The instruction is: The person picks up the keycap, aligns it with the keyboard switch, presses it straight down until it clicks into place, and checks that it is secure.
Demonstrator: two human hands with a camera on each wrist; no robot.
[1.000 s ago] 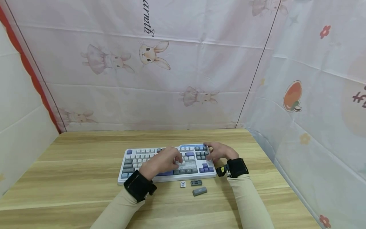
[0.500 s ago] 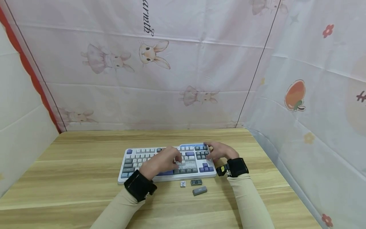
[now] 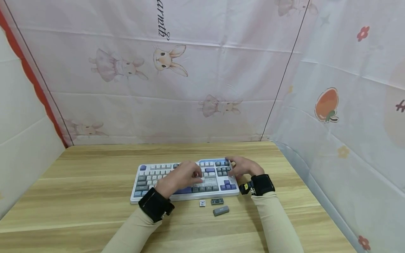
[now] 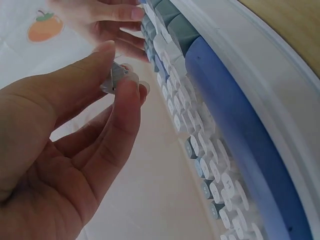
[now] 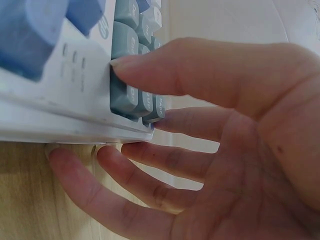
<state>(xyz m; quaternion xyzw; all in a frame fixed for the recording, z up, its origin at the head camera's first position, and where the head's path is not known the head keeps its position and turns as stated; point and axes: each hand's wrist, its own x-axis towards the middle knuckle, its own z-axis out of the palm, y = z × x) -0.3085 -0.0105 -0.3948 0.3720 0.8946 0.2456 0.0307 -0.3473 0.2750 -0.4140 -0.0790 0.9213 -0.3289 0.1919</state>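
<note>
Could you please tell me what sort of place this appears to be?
It looks like a curtained-off tabletop workspace, perhaps a recording booth: a wood-grain table, printed cloth at its back and right, and a keyboard with loose keycaps in front of it.

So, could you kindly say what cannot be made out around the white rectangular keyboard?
Head view: some middle keys of the white keyboard, hidden by the bare left hand.
Head view: lettering on the grey oblong plastic keycap, too small.
Left wrist view: shape of the small pale plastic piece, partly covered by that hand.
</note>
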